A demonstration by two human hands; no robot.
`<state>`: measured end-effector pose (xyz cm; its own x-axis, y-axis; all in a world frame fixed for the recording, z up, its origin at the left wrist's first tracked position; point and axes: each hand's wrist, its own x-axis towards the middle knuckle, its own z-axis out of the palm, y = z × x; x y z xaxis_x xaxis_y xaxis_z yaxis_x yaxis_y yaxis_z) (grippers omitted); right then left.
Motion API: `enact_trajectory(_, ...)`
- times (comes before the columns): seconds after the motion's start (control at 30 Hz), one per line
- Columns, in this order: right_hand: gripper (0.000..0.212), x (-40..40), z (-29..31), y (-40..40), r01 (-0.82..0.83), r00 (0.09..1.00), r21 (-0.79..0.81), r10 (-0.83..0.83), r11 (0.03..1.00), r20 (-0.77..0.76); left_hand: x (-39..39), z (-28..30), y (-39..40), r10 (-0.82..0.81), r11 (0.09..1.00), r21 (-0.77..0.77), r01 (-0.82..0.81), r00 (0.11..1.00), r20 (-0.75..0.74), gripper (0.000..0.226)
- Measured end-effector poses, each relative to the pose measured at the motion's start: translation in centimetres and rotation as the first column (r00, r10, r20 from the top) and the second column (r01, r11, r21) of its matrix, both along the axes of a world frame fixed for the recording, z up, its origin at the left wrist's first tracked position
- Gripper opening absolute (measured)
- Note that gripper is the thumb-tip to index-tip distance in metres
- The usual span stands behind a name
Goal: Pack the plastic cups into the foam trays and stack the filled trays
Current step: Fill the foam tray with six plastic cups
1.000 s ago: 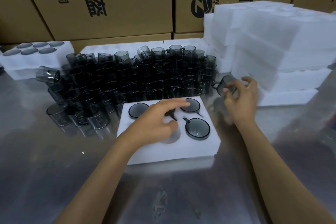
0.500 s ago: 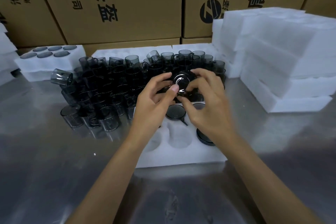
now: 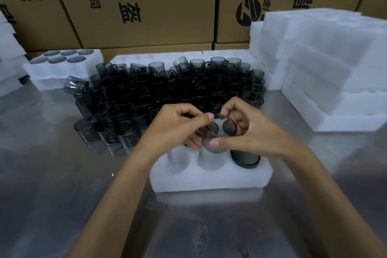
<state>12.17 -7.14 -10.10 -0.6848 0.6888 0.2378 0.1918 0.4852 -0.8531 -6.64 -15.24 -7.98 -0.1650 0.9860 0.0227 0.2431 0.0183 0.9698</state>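
**Over the tray: cup now in both hands**

Above the foam tray [image 3: 209, 180] on the bench [image 3: 62, 195], your left hand [image 3: 178, 130] and right hand [image 3: 249, 132] both pinch one smoky cup [image 3: 211, 142]. A second ago the right was picking it from the cup pile [image 3: 167, 90]; now it hangs over the middle front pocket. Near-right pocket holds a cup [image 3: 245, 158]; two front pockets look open. Seat it next.

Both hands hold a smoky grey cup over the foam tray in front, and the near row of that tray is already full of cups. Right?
Not quite. In the head view only the near right pocket holds a cup; the other two near pockets of the foam tray are empty. The rest stands: left hand and right hand hold a smoky grey cup over that tray.
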Motion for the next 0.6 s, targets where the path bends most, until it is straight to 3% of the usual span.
enact_trajectory(0.13,0.055,0.4,-0.2,-0.1,-0.076,0.993,-0.089,0.083,0.993,0.085,-0.6,0.2,-0.3,-0.122,0.989,-0.094,0.112,0.987,-0.102,0.011)
enact_trajectory(0.6,0.056,0.0,0.1,-1.0,-0.093,0.989,-0.143,0.108,0.985,0.098,-1.9,-0.1,-0.2,-0.165,0.985,0.004,0.171,0.955,-0.247,0.008)
